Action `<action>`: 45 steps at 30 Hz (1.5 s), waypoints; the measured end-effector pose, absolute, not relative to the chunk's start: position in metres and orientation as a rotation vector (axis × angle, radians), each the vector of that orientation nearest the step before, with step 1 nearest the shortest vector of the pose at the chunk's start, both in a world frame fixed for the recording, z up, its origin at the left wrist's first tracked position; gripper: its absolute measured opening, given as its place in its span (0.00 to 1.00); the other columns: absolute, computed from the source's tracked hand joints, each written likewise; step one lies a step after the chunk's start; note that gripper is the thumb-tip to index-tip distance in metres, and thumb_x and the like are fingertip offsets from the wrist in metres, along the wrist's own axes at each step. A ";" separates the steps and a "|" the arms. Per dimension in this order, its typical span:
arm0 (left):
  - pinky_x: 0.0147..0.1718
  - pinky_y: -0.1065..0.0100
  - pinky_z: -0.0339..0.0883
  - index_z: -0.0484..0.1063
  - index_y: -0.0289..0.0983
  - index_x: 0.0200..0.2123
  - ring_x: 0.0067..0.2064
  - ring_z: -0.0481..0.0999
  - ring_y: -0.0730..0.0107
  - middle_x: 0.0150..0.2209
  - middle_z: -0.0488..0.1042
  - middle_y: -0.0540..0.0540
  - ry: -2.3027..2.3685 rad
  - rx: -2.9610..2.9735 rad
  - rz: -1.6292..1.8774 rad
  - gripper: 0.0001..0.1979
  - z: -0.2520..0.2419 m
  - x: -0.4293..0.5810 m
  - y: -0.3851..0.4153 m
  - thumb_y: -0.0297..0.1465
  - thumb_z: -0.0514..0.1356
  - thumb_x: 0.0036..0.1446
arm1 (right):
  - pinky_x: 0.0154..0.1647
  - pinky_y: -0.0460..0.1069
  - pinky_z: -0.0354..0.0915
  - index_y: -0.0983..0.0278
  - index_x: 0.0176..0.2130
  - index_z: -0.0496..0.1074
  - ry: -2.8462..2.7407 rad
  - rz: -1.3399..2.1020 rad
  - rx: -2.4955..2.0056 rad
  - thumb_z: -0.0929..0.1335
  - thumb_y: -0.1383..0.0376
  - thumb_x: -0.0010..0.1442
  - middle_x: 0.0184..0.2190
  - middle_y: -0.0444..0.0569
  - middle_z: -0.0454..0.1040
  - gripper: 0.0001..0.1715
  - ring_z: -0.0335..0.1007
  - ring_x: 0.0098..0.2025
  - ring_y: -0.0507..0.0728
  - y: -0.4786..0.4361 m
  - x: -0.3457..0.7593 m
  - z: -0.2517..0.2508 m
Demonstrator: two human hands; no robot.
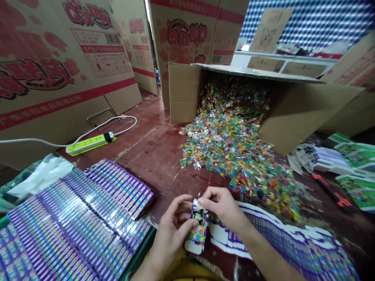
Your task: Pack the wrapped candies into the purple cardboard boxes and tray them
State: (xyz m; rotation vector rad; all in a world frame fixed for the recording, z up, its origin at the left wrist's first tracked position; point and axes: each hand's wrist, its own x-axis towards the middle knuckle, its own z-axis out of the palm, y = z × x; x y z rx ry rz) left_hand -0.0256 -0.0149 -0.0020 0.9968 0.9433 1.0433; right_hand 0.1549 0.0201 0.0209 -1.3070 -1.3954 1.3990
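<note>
Small printed candy box (200, 231), long axis running roughly fore-and-aft, sits between left hand (175, 230), gripping its left side, and right hand (223, 206), pinching its far end. Candy packets (228, 144) lie beyond it.

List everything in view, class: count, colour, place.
Small carton: one, multicoloured, lower centre
Packed cartons: many, purple, lower left
Crate: one, green, lower left
Flat cartons: many, purple-white, lower right
Clear packets: many, multicoloured, centre
Open box: one, brown, upper centre
Printed cardboard: several, brown, background
Power strip: one, yellow, left
Cable: one, white, left
Tool: one, red-black, right
Printed packs: several, green, right
Surface: one, red, centre
Patterned sheet: one, blue, background
Left hand, right hand: one each, on small carton
</note>
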 end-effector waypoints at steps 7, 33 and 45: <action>0.37 0.71 0.69 0.74 0.38 0.46 0.38 0.76 0.66 0.38 0.78 0.46 1.022 0.987 0.995 0.15 -0.005 -0.028 -0.015 0.32 0.66 0.55 | 0.39 0.48 0.65 0.62 0.36 0.77 -1.839 1.017 -1.243 0.68 0.64 0.63 0.35 0.47 0.76 0.07 0.72 0.38 0.55 -0.001 0.158 0.035; 0.36 0.69 0.70 0.74 0.37 0.49 0.41 0.77 0.61 0.42 0.79 0.44 0.968 1.025 0.831 0.18 -0.023 -0.050 -0.007 0.34 0.64 0.54 | 0.39 0.50 0.67 0.66 0.38 0.74 -2.360 0.623 -1.480 0.71 0.64 0.61 0.36 0.49 0.76 0.06 0.74 0.39 0.56 0.144 0.142 0.019; 0.54 0.63 0.65 0.72 0.42 0.55 0.53 0.76 0.56 0.53 0.78 0.45 1.246 1.567 0.859 0.18 -0.007 -0.036 -0.006 0.30 0.57 0.62 | 0.33 0.46 0.60 0.60 0.36 0.74 -2.455 0.708 -1.298 0.70 0.71 0.58 0.32 0.43 0.72 0.06 0.68 0.32 0.52 0.068 0.184 0.073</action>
